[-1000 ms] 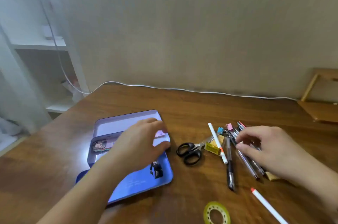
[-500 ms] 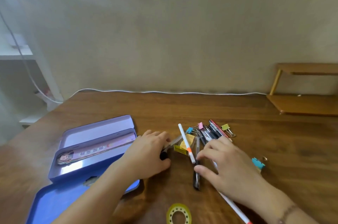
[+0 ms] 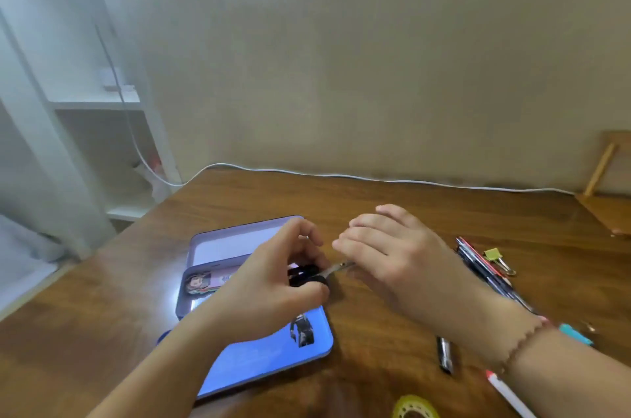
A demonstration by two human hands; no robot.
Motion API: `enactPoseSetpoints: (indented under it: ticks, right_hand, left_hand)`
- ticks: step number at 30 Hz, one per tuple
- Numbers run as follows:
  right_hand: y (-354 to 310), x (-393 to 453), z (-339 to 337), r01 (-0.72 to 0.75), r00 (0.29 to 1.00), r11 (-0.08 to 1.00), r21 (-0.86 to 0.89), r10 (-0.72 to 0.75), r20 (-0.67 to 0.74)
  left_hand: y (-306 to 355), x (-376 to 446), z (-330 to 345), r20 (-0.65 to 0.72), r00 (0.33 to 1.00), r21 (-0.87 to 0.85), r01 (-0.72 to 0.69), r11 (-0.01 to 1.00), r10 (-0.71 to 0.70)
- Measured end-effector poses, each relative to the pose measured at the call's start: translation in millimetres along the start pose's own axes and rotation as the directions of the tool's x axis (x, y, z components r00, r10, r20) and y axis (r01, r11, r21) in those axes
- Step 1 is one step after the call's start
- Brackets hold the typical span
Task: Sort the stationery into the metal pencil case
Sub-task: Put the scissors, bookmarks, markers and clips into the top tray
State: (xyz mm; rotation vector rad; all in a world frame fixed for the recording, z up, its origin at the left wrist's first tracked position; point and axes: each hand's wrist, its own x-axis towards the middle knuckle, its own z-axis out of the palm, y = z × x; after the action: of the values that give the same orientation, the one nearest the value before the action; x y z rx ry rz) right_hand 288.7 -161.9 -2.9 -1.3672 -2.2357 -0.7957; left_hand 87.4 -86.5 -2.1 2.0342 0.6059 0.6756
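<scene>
Lifted off the table now, one pair of black-handled scissors point(image 3: 309, 276) hangs in the left hand point(image 3: 273, 284), pinched over the open metal pencil case point(image 3: 218, 243); right hand point(image 3: 392, 253) curls loosely, empty, touching the blades.

Blue pencil case point(image 3: 259, 363) — black-handled scissors point(image 3: 304, 276)

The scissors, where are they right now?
In the head view, the scissors are held in the left hand at centre, over the open pencil case, blades pointing toward the right hand.
</scene>
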Motion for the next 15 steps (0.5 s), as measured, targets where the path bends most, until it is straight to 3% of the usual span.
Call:
enactPoseSetpoints:
  ticks: [1,3,6,8,11,13,15]
  right_hand:
    - [-4.0,12.1,8.8,0.037,0.999,0.999,0.028,-0.037,0.001]
    - [-15.1,34.0,23.3,0.077,0.99,0.985,0.154,-0.094,0.103]
    - [-30.0,60.6,47.8,-0.021,0.956,0.937,0.348,-0.084,0.283]
    - [-30.4,74.4,70.3,-0.127,0.953,0.9,0.418,-0.007,0.303]
    - [-26.9,87.6,98.9,-0.236,0.929,0.867,0.439,0.069,0.363]
    - [-29.1,91.0,110.3,-0.246,0.904,0.857,0.452,0.035,0.425]
    - [-34.0,93.4,117.7,-0.228,0.879,0.862,0.453,-0.018,0.477]
  left_hand:
    - [-4.3,-4.1,-7.9,-0.008,0.999,-0.117,0.036,0.993,-0.037]
    - [-18.0,-11.3,-25.6,-0.053,0.995,-0.178,0.078,0.981,-0.089]
    - [-39.3,-25.1,-51.8,-0.072,0.993,0.032,0.094,0.995,-0.091]
    - [-53.4,-36.3,-68.2,-0.084,0.993,0.216,0.095,0.972,-0.078]
    - [-73.1,-50.9,-88.1,-0.145,0.985,0.518,0.152,0.842,-0.089]
    - [-84.2,-57.7,-94.8,-0.16,0.975,0.587,0.217,0.78,-0.151]
    - [-93.4,-61.7,-98.8,-0.173,0.966,0.542,0.255,0.801,-0.191]
